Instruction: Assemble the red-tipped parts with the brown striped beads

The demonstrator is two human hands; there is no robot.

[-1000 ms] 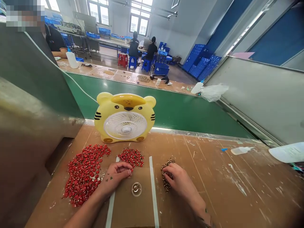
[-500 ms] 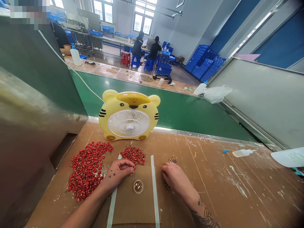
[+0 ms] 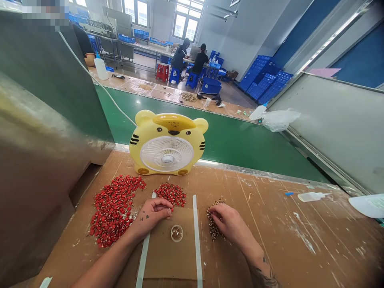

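Observation:
My left hand (image 3: 154, 218) is closed in a pinch, with a small red piece (image 3: 172, 209) at its fingertips. Just beyond it lies a small heap of red pieces (image 3: 171, 194); a larger red heap (image 3: 112, 212) spreads to its left. My right hand (image 3: 231, 222) is over a pile of small gold-and-dark beads (image 3: 214, 231), fingers curled down among them. Whatever those fingertips pinch is too small to make out. Between my hands a round clear cup (image 3: 177, 233) with a thin stick in it sits on a cardboard sheet (image 3: 171, 264).
Beyond the heaps stands a yellow tiger-faced fan (image 3: 168, 144), its cable running left. Pale tape strips (image 3: 197, 240) flank the cardboard. A small squeeze bottle (image 3: 312, 196) and a larger white bottle (image 3: 367, 205) lie right. A metal cabinet (image 3: 45, 140) borders the left. People sit at far benches.
My right hand closed down over the bead pile, then shifted so more beads show beneath it. My left hand keeps its pinch on the red piece. The whole view has shifted slightly.

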